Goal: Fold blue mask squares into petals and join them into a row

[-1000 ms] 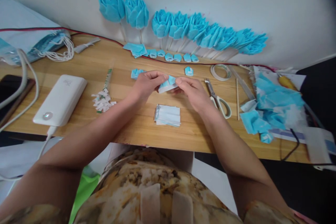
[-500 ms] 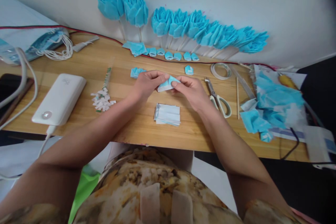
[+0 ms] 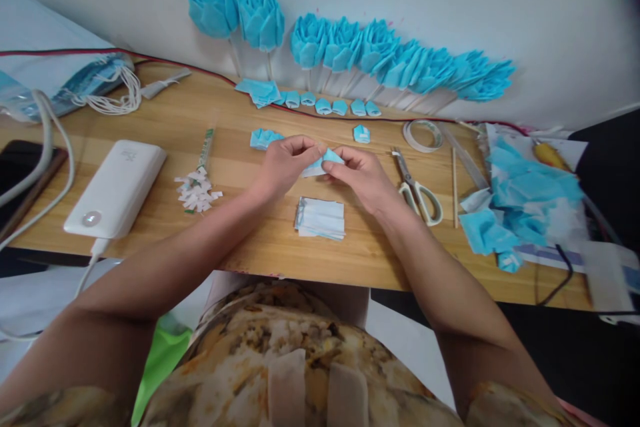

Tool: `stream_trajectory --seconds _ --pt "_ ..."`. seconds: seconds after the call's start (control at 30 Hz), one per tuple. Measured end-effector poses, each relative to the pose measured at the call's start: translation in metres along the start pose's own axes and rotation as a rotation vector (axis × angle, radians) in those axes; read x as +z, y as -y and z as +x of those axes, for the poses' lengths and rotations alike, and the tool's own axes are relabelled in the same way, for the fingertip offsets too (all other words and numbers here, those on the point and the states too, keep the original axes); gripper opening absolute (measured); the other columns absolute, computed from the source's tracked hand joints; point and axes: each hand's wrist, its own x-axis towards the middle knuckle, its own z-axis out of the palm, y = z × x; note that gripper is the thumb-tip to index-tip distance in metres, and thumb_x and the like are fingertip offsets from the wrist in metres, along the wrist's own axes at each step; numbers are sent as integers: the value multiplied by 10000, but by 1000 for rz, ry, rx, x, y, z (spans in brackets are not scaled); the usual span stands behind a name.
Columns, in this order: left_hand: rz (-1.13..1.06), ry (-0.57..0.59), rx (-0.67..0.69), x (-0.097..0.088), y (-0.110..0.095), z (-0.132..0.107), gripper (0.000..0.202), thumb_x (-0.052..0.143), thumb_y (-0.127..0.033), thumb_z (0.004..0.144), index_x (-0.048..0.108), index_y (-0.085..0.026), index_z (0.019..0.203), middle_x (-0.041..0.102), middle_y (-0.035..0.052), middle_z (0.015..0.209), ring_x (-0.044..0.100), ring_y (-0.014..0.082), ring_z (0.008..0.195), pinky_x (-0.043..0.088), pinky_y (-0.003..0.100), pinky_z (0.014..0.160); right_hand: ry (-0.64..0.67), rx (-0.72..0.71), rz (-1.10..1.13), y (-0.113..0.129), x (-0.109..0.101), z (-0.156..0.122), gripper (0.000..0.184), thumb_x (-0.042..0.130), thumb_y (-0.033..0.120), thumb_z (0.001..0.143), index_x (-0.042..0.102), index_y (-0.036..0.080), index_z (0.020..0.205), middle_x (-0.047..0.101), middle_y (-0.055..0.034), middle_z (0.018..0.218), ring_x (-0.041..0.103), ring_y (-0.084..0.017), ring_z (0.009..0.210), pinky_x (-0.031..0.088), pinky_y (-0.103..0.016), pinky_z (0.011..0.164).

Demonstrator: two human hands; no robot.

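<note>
Both hands meet over the middle of the wooden table (image 3: 240,247) and pinch one small folded blue-and-white piece (image 3: 326,160). My left hand (image 3: 286,163) grips its left end with closed fingers. My right hand (image 3: 361,177) pinches its right end. Just below them lies a stack of white-and-blue cut pieces (image 3: 321,217). Another folded blue piece (image 3: 264,138) lies just behind my left hand.
Blue fabric flowers on sticks (image 3: 350,53) lean on the wall, with small folded pieces (image 3: 330,107) in a row below. Scissors (image 3: 417,185), a tape roll (image 3: 423,135) and sticks (image 3: 454,177) lie right, beside blue scraps (image 3: 520,200). A white power bank (image 3: 117,187) and paper bits (image 3: 196,190) lie left.
My fingers have shifted slightly on the blue piece, which now lies flatter and lower between the hands. Everything else on the table stays put.
</note>
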Motion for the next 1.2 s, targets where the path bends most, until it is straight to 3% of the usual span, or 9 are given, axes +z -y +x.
stream_trajectory --seconds 0.2,0.3,0.53,0.83,1.0,1.2 --pt "-118 60 -37 -3 4 2 338 762 -394 836 607 -166 639 515 -32 589 440 78 561 367 230 557 -4 -12 -56 0 -3 0 225 783 387 743 650 205 737 606 43 663 513 -102 624 415 -279 631" --pt "-165 64 -94 -4 1 2 332 721 -450 873 647 -163 723 588 -1 653 515 94 585 408 232 564 0 -25 -112 1 -6 0 220 741 385 767 625 205 714 585 46 640 496 -106 621 387 -284 638" --pt "-60 139 -103 -4 -4 1 278 845 -375 688 700 -154 777 625 -7 691 520 90 609 418 212 543 1 -51 -151 -2 -11 1 248 716 391 798 578 209 701 512 47 661 457 -109 648 357 -283 652" --pt "32 145 -85 -3 -6 1 121 748 -202 727 637 -159 711 611 -30 632 508 74 564 400 207 527 25 -107 -296 5 -10 -2 236 677 365 804 562 199 682 415 63 641 327 -90 622 233 -281 595" --pt "32 127 -75 -4 -5 1 176 812 -225 704 654 -149 686 620 -26 616 517 72 552 415 220 554 23 -112 -374 9 -12 -2 233 651 357 791 526 205 667 393 68 628 315 -86 602 225 -281 578" --pt "-136 102 -97 -4 6 4 255 887 -311 661 691 -158 720 642 -21 610 540 81 553 435 222 566 -13 -105 -287 1 -15 2 247 676 415 783 557 205 731 464 52 668 406 -105 636 292 -285 609"
